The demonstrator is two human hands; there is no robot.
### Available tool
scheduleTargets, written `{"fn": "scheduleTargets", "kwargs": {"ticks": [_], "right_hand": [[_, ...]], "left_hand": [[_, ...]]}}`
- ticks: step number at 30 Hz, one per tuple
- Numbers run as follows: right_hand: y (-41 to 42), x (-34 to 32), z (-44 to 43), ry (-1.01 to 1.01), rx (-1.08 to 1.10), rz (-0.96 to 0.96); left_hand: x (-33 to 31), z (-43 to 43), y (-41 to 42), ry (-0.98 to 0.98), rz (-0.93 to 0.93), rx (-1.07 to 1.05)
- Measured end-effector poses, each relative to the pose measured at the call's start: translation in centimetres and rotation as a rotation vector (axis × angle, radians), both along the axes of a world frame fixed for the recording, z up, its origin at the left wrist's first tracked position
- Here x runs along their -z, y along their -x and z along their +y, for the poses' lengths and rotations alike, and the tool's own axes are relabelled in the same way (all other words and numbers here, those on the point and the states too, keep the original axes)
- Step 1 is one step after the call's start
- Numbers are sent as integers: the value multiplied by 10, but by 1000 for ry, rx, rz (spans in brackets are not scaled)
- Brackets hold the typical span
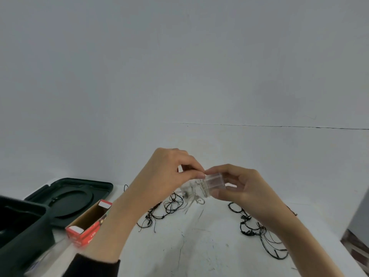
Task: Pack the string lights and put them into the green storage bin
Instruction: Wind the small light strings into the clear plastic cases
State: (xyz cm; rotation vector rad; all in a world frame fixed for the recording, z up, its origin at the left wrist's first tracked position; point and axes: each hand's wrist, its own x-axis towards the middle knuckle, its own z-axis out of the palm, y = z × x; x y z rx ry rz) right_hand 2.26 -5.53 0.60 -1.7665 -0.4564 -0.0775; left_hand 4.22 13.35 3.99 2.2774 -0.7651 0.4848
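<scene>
My right hand [237, 186] holds a small clear plastic case [214, 181] with thin pale wire wound at its left end, raised above the table. My left hand [169, 172] pinches the wire at the case's top left corner with thumb and fingers. Loose pale wire ends [194, 202] dangle beneath the case. Black string lights [171, 204] lie tangled on the white table below my left wrist, and another black strand [259, 230] lies under my right forearm. The dark green storage bin [18, 226] stands open at the left edge.
The bin's dark green lid [73, 194] lies flat behind the bin. An open red and brown cardboard LED box [87, 222] lies on its side beside the bin. The white table [199, 246] ends at the right, where a brownish surface [357, 250] shows.
</scene>
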Motion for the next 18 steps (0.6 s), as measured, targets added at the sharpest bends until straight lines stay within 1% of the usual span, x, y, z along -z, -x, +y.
{"fn": "scheduleTargets", "kwargs": {"ticks": [4, 8, 10, 12, 15, 16, 18], "right_hand": [[-11, 3, -1, -112, -152, 119], [-25, 5, 7, -410, -272, 286], [-29, 7, 15, -553, -286, 344], [-32, 11, 26, -707, -287, 372], [-35, 19, 44, -919, -219, 406], [-36, 23, 50, -966, -198, 402], [-34, 27, 60, -995, -153, 365]], "left_hand": [[7, 10, -12, 201, 271, 72], [15, 14, -25, 490, 520, 172], [19, 15, -27, 579, 585, 191], [25, 14, -29, 592, 576, 160], [31, 12, -23, 664, 470, -39], [32, 11, -21, 665, 435, -73], [33, 11, -14, 645, 401, -98]]}}
